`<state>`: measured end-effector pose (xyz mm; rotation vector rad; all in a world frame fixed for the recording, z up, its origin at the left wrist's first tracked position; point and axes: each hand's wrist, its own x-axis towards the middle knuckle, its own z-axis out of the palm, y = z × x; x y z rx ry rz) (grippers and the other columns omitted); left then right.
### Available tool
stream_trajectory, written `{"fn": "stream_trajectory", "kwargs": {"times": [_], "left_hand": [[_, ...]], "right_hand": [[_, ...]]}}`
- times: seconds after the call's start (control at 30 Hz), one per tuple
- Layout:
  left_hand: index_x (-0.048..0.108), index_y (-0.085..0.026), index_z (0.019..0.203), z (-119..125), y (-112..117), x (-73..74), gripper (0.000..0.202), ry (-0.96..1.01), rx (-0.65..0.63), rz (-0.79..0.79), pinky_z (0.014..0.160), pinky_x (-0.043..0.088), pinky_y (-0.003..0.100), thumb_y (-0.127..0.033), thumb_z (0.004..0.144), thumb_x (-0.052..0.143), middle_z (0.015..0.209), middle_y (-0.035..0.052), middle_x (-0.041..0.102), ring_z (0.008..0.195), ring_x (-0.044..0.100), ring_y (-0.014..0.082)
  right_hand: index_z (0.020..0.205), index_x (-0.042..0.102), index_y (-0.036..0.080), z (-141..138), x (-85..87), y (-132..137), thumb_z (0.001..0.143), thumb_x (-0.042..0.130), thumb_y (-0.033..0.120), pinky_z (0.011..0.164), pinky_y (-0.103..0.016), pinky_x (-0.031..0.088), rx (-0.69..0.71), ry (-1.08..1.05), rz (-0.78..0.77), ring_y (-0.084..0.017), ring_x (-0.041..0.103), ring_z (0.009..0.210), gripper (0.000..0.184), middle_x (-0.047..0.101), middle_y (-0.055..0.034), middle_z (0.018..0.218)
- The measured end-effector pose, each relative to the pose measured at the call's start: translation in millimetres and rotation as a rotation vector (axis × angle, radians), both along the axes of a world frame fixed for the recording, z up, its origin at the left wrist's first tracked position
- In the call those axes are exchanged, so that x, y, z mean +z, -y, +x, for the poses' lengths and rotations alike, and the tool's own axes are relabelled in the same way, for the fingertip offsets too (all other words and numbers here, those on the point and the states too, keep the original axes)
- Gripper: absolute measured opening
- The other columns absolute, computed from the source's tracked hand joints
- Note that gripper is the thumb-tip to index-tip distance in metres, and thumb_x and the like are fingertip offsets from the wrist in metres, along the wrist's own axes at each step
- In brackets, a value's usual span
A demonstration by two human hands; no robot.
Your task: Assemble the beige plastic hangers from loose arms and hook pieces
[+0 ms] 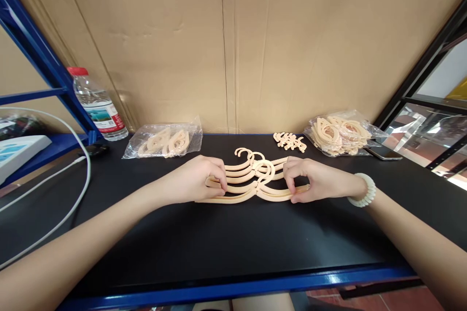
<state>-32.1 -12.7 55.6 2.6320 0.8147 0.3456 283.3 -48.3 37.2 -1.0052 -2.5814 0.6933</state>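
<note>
Several beige plastic clothes hangers (233,199) lie in an overlapping row at the middle of the black table, their hooks pointing away from me. My left hand (200,180) is closed around the left ends of the nearer hangers, thumb and fingers pressed together. On the opposite side, my right hand (306,180) pinches the right arm of the nearest hanger between thumb and fingertips. Both hands hide the outer ends of the hangers. Just behind the row lies a small pile of beige plastic pieces (290,141).
A clear bag (164,140) with beige parts sits at the back left, beside a water bottle (98,107). Another filled bag (337,136) and a phone (384,152) are at the back right. A white cable (88,170) loops at left. Cardboard (164,48) stands behind.
</note>
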Motion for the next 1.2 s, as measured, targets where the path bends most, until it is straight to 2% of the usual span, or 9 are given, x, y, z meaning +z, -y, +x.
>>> {"fn": "stream_trajectory", "kwargs": {"times": [0.2, 0.33, 0.53, 0.67, 0.73, 0.83, 0.93, 1.03, 1.2], "left_hand": [[0.07, -0.021, 0.099, 23.0, 34.0, -17.0, 0.018, 0.047, 0.113, 0.37, 0.085, 0.045, 0.036, -0.021, 0.087, 0.056, 0.094, 0.0044, 0.069, 0.09, 0.063, 0.0213], [0.066, -0.018, 0.099, 33.2, 53.0, -34.1, 0.015, 0.01, 0.022, 0.443, 0.082, 0.046, 0.037, -0.024, 0.088, 0.058, 0.095, 0.0054, 0.069, 0.09, 0.063, 0.0228], [0.066, -0.018, 0.089, 31.2, 42.6, -47.6, 0.022, 0.033, 0.026, 0.569, 0.076, 0.047, 0.034, -0.012, 0.093, 0.045, 0.089, 0.0037, 0.07, 0.084, 0.064, 0.0197], [0.066, -0.017, 0.095, 30.9, 40.2, -51.0, 0.024, -0.002, 0.028, 0.619, 0.08, 0.048, 0.037, -0.007, 0.09, 0.045, 0.095, 0.0053, 0.07, 0.09, 0.064, 0.022], [0.065, -0.017, 0.103, 32.4, 42.5, -51.9, 0.025, -0.006, 0.054, 0.594, 0.086, 0.048, 0.04, -0.007, 0.09, 0.045, 0.105, 0.0071, 0.069, 0.099, 0.063, 0.0243], [0.055, -0.018, 0.125, 35.3, 47.0, -52.5, 0.035, 0.004, 0.133, 0.466, 0.099, 0.045, 0.044, -0.023, 0.09, 0.053, 0.129, 0.0114, 0.06, 0.119, 0.055, 0.0279], [0.038, -0.015, 0.143, 36.4, 48.5, -53.3, 0.062, -0.046, 0.207, 0.344, 0.11, 0.033, 0.052, -0.043, 0.09, 0.053, 0.148, 0.0162, 0.043, 0.138, 0.038, 0.0328], [0.026, -0.013, 0.149, 34.3, 43.7, -53.8, 0.073, -0.147, 0.214, 0.244, 0.114, 0.021, 0.057, -0.055, 0.092, 0.042, 0.155, 0.018, 0.029, 0.145, 0.023, 0.0343], [0.02, -0.007, 0.151, 28.2, 21.3, -51.4, 0.087, -0.247, 0.195, 0.162, 0.117, 0.015, 0.054, -0.067, 0.089, 0.035, 0.157, 0.0195, 0.017, 0.147, 0.014, 0.0337]], "right_hand": [[0.07, 0.059, 0.019, -2.3, -3.0, 1.9, 0.079, 0.069, 0.022, 0.079, -0.032, 0.042, 0.0, 0.057, 0.06, -0.019, 0.051, 0.089, 0.013, 0.055, -0.0027, 0.086], [0.067, 0.057, 0.019, -8.4, -1.2, 7.4, 0.077, 0.069, 0.019, 0.077, -0.031, 0.042, -0.026, 0.096, 0.075, -0.02, 0.05, 0.088, 0.016, 0.054, -0.0028, 0.086], [0.069, 0.057, 0.019, -6.6, -0.7, 8.1, 0.077, 0.069, 0.022, 0.079, -0.033, 0.043, -0.042, 0.131, 0.099, -0.021, 0.05, 0.09, 0.014, 0.053, -0.0037, 0.087], [0.077, 0.057, 0.019, -3.6, -2.2, 6.2, 0.077, 0.062, 0.015, 0.08, -0.033, 0.044, -0.042, 0.132, 0.125, -0.021, 0.051, 0.089, 0.007, 0.054, -0.0044, 0.089], [0.087, 0.055, 0.02, -5.1, -2.5, 7.5, 0.074, 0.056, 0.009, 0.081, -0.033, 0.046, -0.073, 0.109, 0.153, -0.02, 0.053, 0.09, 0.017, 0.055, -0.0053, 0.093], [0.102, 0.052, 0.02, -11.5, -3.6, 12.0, 0.078, 0.052, 0.011, 0.085, -0.036, 0.048, -0.177, 0.066, 0.193, -0.022, 0.055, 0.096, 0.026, 0.057, -0.0084, 0.103], [0.123, 0.049, 0.018, -18.8, -10.0, 15.4, 0.09, 0.052, 0.034, 0.101, -0.047, 0.043, -0.269, 0.058, 0.253, -0.031, 0.049, 0.122, 0.037, 0.053, -0.0156, 0.128], [0.144, 0.035, 0.011, -24.0, -23.8, 13.4, 0.086, 0.053, 0.063, 0.115, -0.057, 0.024, -0.325, 0.112, 0.282, -0.039, 0.022, 0.142, 0.08, 0.03, -0.0207, 0.153], [0.15, 0.023, 0.001, -32.0, -44.5, -1.4, 0.089, 0.033, 0.073, 0.118, -0.055, 0.015, -0.335, 0.21, 0.216, -0.037, 0.014, 0.145, 0.095, 0.017, -0.0235, 0.156]]}}
